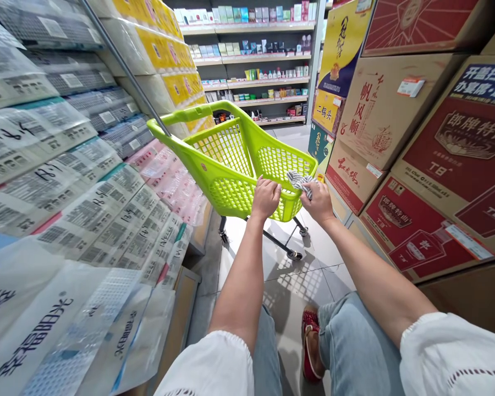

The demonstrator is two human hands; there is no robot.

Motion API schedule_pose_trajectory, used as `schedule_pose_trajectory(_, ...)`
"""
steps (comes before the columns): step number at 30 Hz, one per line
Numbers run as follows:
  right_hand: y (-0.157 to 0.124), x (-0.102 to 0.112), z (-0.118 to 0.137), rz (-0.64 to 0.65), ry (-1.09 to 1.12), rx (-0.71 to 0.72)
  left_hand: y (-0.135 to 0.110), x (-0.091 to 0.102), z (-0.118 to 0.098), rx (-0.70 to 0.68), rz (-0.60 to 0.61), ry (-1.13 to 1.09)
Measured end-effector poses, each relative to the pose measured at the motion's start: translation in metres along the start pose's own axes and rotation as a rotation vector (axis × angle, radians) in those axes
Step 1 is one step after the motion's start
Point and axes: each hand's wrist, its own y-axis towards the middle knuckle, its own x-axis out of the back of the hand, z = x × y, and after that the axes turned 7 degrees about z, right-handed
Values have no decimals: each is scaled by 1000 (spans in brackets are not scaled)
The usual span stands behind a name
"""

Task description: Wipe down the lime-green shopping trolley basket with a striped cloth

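A bright green plastic shopping cart (231,192) stands tilted in view ahead of me, its slatted basket on a dark wheeled frame. My left hand (266,197) is closed over the near rim of the basket. At the rim's right corner, my right hand (317,201) grips a grey-and-white striped cloth (300,180), which lies against the cart's edge. The cart's handle (193,114) is at the far end, away from me. Nothing shows inside the part of the basket that I can see.
Plastic-wrapped packages (86,214) are stacked close on my left, with yellow-banded packs (160,49) behind. Liquor cartons (429,165) form a wall on the right. Shelves (256,55) of small boxes and bottles stand at the aisle's end. Tiled floor (301,280) lies beneath the cart.
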Motion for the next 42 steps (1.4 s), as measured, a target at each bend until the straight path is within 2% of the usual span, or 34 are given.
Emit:
schedule_pose_trajectory(2,2,1,-2,25,37,39,-1,2,2,13,-4,12)
schedule_pose_trajectory(6,3,2,17,54,44,77,-4,9,-2,9,12,43)
schedule_pose_trajectory(10,-6,-3,32,-16,95,85,-10,14,-11,-101,135,54)
schedule_pose_trajectory(13,-18,-10,36,-50,117,111,-16,14,-10,-136,187,61)
schedule_pose_trajectory(17,-29,-25,43,-56,105,155,-20,12,0,-128,172,38)
schedule_pose_trajectory(20,-32,-40,50,-59,55,136,-21,12,7,-113,188,-8)
schedule_pose_trajectory(25,-41,-66,53,70,-111,165,-20,15,15,-102,232,-67)
schedule_pose_trajectory(29,-56,-78,48,287,-167,357,-20,19,20,-117,251,-91)
schedule_pose_trajectory(31,-61,-79,44,343,-162,442,-21,21,21,-143,255,-108)
schedule_pose_trajectory(33,-61,-74,41,337,-178,486,-22,23,21,-171,255,-120)
schedule_pose_trajectory(39,-36,-43,41,155,-240,510,-24,26,21,-178,229,-164)
schedule_pose_trajectory(42,-26,-38,48,107,-243,516,-23,26,22,-167,229,-194)
